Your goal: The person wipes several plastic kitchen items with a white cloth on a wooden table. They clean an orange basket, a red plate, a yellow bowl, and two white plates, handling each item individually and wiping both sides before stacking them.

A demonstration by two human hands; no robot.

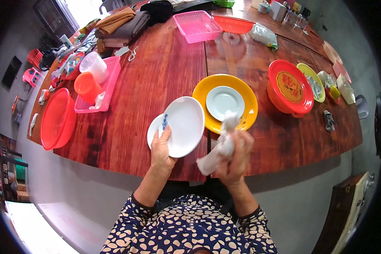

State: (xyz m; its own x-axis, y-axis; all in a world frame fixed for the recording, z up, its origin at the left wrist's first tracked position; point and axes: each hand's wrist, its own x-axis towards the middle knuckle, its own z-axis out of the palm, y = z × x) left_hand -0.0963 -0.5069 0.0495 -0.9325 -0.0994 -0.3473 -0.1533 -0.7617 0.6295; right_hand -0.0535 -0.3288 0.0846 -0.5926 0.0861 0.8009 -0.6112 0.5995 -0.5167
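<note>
My left hand (161, 148) grips a white oval dish (186, 127) together with a smaller white dish (153, 129) with a blue pattern, tilted above the table's near edge. The thumb presses on them from the front; the other fingers are mostly hidden behind. In my right hand (237, 158) a crumpled white cloth (216, 157) is bunched up, blurred by motion and apart from the dishes. Just beyond that hand lies a round yellow tray (201, 92), and a white plate (225, 103) rests in it.
On the left stand a red basin (58, 120) and a pink basket (111, 80) with plastic cups. To the right is a red lidded basket (290, 86) beside a green-yellow tray (305, 67). A pink basket (197, 26) and folded cloths (127, 27) sit at the far side.
</note>
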